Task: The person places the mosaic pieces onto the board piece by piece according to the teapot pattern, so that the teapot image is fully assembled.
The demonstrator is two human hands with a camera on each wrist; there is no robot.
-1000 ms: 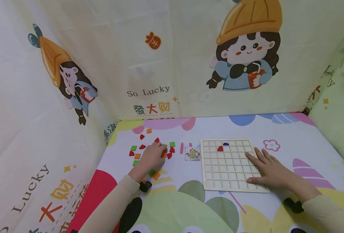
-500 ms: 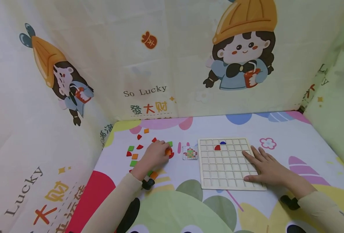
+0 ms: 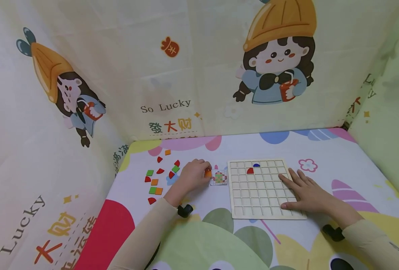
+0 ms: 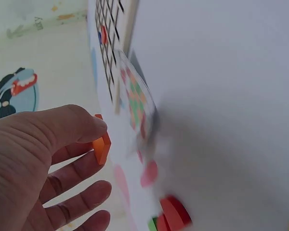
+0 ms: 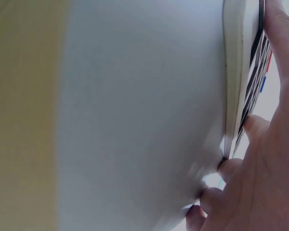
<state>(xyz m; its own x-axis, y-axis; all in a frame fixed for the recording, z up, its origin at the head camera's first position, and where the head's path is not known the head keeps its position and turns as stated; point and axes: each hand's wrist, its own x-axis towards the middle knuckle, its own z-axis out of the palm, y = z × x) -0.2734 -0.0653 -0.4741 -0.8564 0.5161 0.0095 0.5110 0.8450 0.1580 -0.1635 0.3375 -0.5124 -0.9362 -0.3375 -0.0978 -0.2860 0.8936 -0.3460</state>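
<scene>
My left hand (image 3: pixel 194 175) pinches an orange square tile (image 4: pixel 102 143) between thumb and finger, close to the left edge of a small pattern card (image 3: pixel 219 177). The card shows a coloured grid design. Right of it lies a pale wooden grid board (image 3: pixel 257 191). A red quarter-round tile (image 3: pixel 250 171) and a blue half-round tile (image 3: pixel 256 165) sit in cells near its top. My right hand (image 3: pixel 305 193) rests with spread fingers on the board's right side; in the right wrist view its fingertips lie along the board's edge (image 5: pixel 235 72).
Left of my left hand, loose tiles are scattered on the printed tablecloth, among them a green square (image 3: pixel 175 168), an orange square (image 3: pixel 167 152) and a red quarter-round (image 3: pixel 152 201). A printed cloth wall (image 3: pixel 213 116) stands behind the table.
My left hand has moved right from the loose tiles toward the pattern card, carrying the orange square tile. My right hand stays on the board. The head view has shifted slightly.
</scene>
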